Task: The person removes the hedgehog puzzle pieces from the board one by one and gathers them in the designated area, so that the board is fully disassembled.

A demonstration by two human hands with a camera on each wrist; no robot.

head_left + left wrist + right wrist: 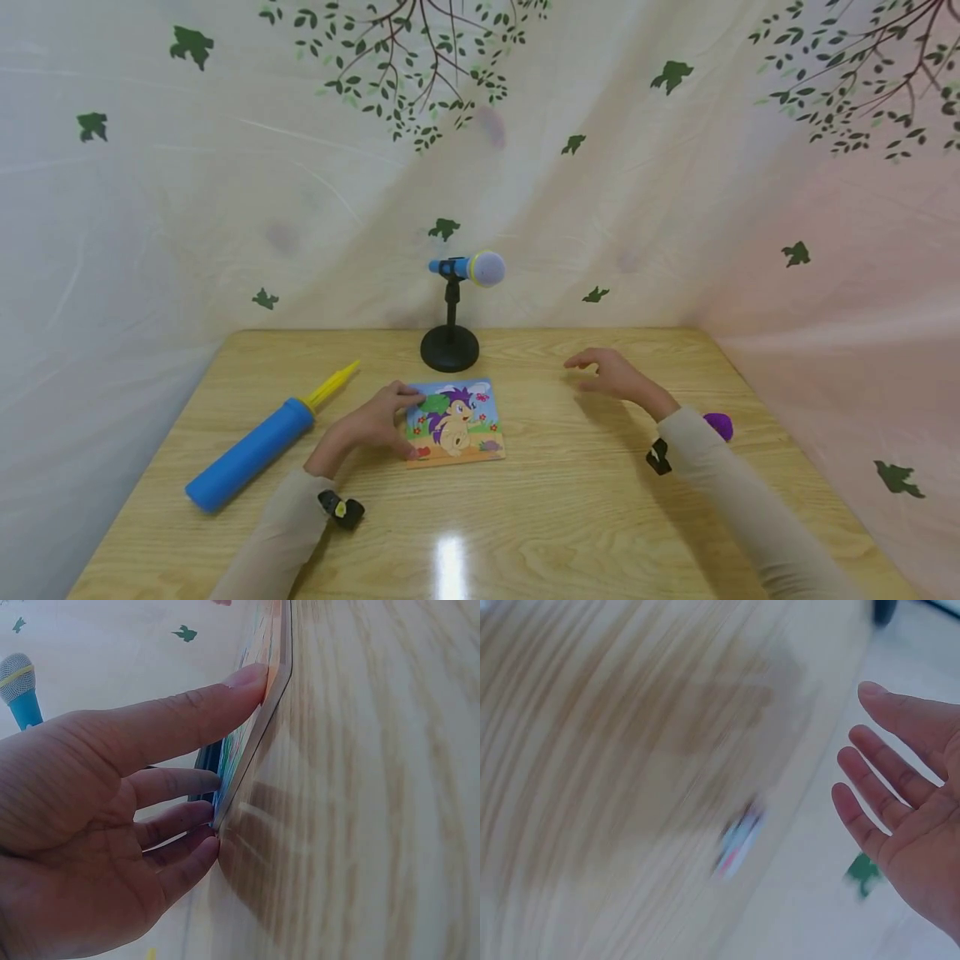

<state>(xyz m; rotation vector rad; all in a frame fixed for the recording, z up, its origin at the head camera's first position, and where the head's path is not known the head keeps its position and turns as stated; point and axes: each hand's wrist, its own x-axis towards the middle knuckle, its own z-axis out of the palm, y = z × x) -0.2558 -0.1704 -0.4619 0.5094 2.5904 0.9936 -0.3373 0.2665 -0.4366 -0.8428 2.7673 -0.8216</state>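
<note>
A square picture board [456,425] with a purple-spined cartoon hedgehog lies on the wooden table. My left hand [377,419] is at its left side, thumb at the near left corner and fingertips at the far left one. In the left wrist view, the thumb touches the face of the board [234,769] and nearly straight fingers meet its edge. My right hand [613,375] is over the right part of the table with loosely bent fingers and holds nothing. A small, blurred, whitish and pink thing [739,841] lies on the table in the right wrist view.
Behind the board stands a blue toy microphone [483,268] on a black round-based stand [450,350]. A blue hand pump [251,454] with a yellow nozzle lies at the left. Partly behind the right sleeve sits a purple object [720,426]. A leaf-patterned curtain [337,208] surrounds the table.
</note>
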